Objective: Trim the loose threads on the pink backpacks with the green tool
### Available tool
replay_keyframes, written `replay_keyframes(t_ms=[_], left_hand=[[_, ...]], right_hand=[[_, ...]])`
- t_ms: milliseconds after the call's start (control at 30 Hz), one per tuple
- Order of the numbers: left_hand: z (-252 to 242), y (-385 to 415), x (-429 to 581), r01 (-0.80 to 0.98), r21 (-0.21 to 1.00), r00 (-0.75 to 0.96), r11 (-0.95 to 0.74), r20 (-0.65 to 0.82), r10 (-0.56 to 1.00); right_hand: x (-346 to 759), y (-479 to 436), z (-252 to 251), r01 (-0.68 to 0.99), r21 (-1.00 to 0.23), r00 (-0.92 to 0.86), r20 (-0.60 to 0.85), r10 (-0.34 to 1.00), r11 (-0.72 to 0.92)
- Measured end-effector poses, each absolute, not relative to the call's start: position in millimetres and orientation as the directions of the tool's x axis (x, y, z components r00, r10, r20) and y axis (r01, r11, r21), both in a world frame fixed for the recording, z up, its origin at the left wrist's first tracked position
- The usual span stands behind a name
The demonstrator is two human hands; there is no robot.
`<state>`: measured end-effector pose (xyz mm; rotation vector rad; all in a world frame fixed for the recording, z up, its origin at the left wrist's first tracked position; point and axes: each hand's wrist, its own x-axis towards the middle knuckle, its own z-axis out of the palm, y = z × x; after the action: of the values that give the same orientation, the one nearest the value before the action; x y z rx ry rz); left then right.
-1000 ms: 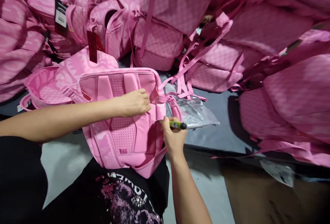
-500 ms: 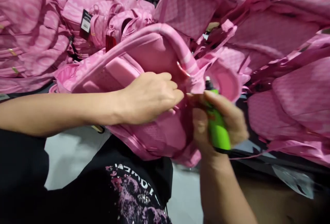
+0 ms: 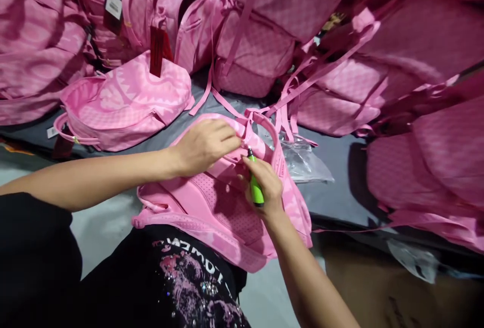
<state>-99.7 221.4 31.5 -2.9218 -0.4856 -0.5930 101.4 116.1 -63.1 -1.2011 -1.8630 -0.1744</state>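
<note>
A pink backpack (image 3: pixel 227 202) lies across my lap against the table edge, with its dotted mesh back panel and straps facing me. My left hand (image 3: pixel 206 147) is closed in a pinch at the bag's top edge, near the handle loop (image 3: pixel 270 129). Just to its right, my right hand (image 3: pixel 266 182) is wrapped round a short green tool with a black tip (image 3: pixel 256 187). That tip points up, close to the left fingertips and the bag's top seam. My fingers hide what exactly lies between them.
Behind the bag is a grey tabletop (image 3: pixel 328 192) with a clear plastic bag (image 3: pixel 306 161). Another pink backpack (image 3: pixel 128 101) with a dark red tag lies at left. Stacked pink backpacks (image 3: pixel 260 46) line the back and right. A cardboard box (image 3: pixel 363 287) is below at right.
The backpack has come down onto my lap and now shows its mesh back panel. Both hands have moved with it, the right one leftward and still holding the green tool.
</note>
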Motion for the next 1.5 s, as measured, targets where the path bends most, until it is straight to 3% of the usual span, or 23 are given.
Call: replay_keyframes(t_ms=[67, 200, 300, 433, 533, 633, 867, 1000, 1200, 1367, 1500], left_hand=[[36, 234, -93, 0.399, -0.040, 0.833, -0.916, 0.434, 0.344], [26, 270, -64, 0.512, 0.034, 0.839, -0.858, 0.194, 0.508], [18, 286, -47, 0.574, 0.001, 0.815, -0.819, 0.101, 0.571], [16, 278, -37, 0.401, -0.172, 0.915, -0.900, 0.127, 0.383], [12, 268, -28, 0.275, -0.215, 0.961, -0.937, 0.060, 0.268], [3, 267, -17, 0.292, -0.212, 0.954, -0.933, -0.010, 0.301], [-7, 270, -12, 0.322, -0.296, 0.944, -0.899, 0.028, 0.329], [-6, 266, -11, 0.352, -0.310, 0.929, -0.883, -0.002, 0.371], [-4, 260, -8, 0.479, -0.332, 0.864, -0.812, 0.016, 0.503], [-6, 260, -3, 0.509, -0.282, 0.843, -0.813, -0.026, 0.537], [-5, 266, 1, 0.516, -0.277, 0.834, -0.810, -0.051, 0.549]], right_hand=[[92, 122, -62, 0.796, -0.329, -0.121, 0.737, 0.666, 0.509], [69, 126, -67, 0.833, -0.347, -0.007, 0.771, 0.636, 0.430], [64, 121, -75, 0.858, -0.271, -0.055, 0.795, 0.604, 0.436], [71, 116, -84, 0.839, -0.284, -0.086, 0.773, 0.628, 0.465], [72, 117, -90, 0.805, -0.337, -0.020, 0.807, 0.590, 0.488], [69, 118, -93, 0.773, -0.416, 0.060, 0.800, 0.597, 0.479], [90, 117, -86, 0.726, -0.483, 0.000, 0.712, 0.702, 0.489], [107, 119, -77, 0.749, -0.522, 0.039, 0.649, 0.760, 0.408], [131, 134, -58, 0.952, -0.299, 0.131, 0.597, 0.791, 0.068], [125, 171, -51, 0.952, -0.293, 0.177, 0.294, 0.939, -0.088], [108, 195, -48, 0.961, -0.150, 0.249, 0.117, 0.961, -0.231]])
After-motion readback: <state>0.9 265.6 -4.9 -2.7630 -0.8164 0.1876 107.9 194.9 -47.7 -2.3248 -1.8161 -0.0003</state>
